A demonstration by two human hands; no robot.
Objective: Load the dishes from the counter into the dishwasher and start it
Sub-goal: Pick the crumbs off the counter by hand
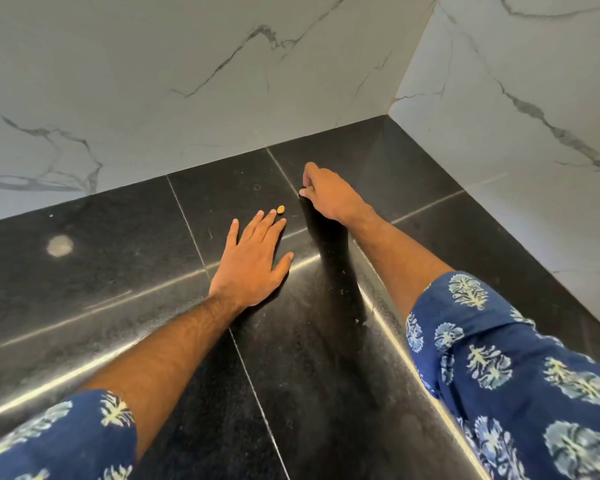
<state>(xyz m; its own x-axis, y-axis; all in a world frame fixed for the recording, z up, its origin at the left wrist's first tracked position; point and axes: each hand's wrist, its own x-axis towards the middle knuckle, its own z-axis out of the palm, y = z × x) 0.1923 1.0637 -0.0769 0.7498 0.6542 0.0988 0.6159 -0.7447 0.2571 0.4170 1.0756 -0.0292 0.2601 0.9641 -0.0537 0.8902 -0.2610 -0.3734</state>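
Two bare forearms are seen, each ending in an uncovered hand: left hand (253, 258), right hand (329, 195). No rings, watch or gloves are visible. Fine hair is visible along the left forearm (167, 355). Short sleeves (520, 375) of dark blue fabric are worn, printed with repeated pale blue and cream floral or tree-like motifs.

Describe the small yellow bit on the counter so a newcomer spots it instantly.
Start at the black stone counter under the marble walls. Between the two hands, just beyond the left hand fingers, lies a small orange-yellow crumb, the only coloured speck there.
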